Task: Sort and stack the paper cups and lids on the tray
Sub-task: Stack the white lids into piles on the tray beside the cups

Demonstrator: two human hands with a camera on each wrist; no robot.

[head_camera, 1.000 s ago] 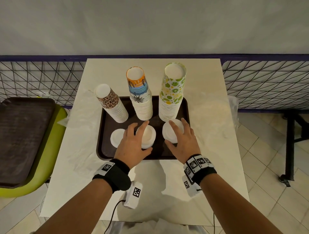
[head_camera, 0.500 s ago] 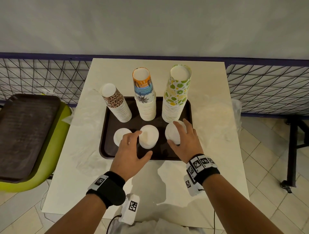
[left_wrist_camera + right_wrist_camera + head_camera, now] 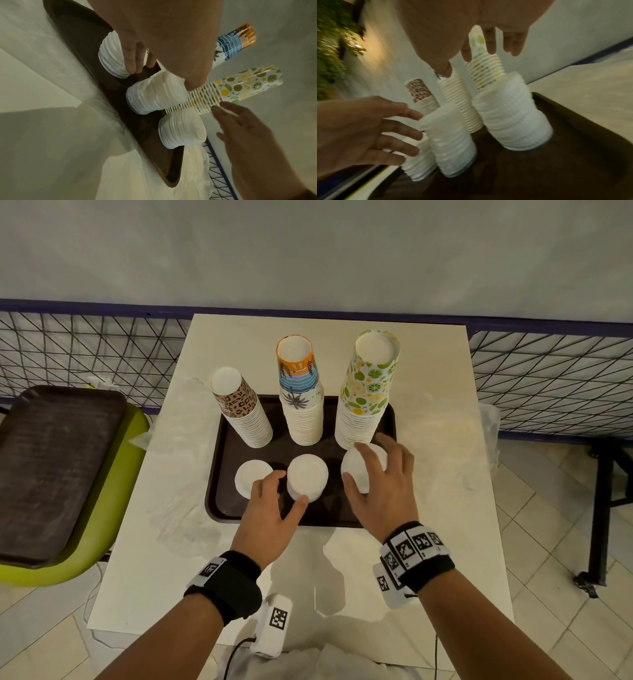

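Observation:
On a dark brown tray point(image 3: 219, 474) stand three upside-down cup stacks: leopard-print point(image 3: 239, 405), beach-print point(image 3: 299, 385) and lemon-print point(image 3: 371, 381). In front of them are three white lid stacks: left point(image 3: 251, 475), middle point(image 3: 306, 474) and right point(image 3: 354, 470). My left hand point(image 3: 289, 489) is at the middle lid stack point(image 3: 154, 94), with relaxed fingers between it and the left stack point(image 3: 111, 56) and the thumb at its near side. My right hand point(image 3: 363, 463) hovers over the right lid stack point(image 3: 513, 115) with its fingers spread and straight.
The tray sits on a white table point(image 3: 445, 508) with crumpled clear plastic point(image 3: 178, 474) on its left part. A second dark tray point(image 3: 54, 467) lies on a green seat point(image 3: 113, 508) to the left. A wire fence point(image 3: 548, 378) runs behind, and a black stand point(image 3: 603, 508) is at the right.
My left hand has slid back off the top of the middle lid stack toward the tray's near edge. My right hand stays over the right lid stack.

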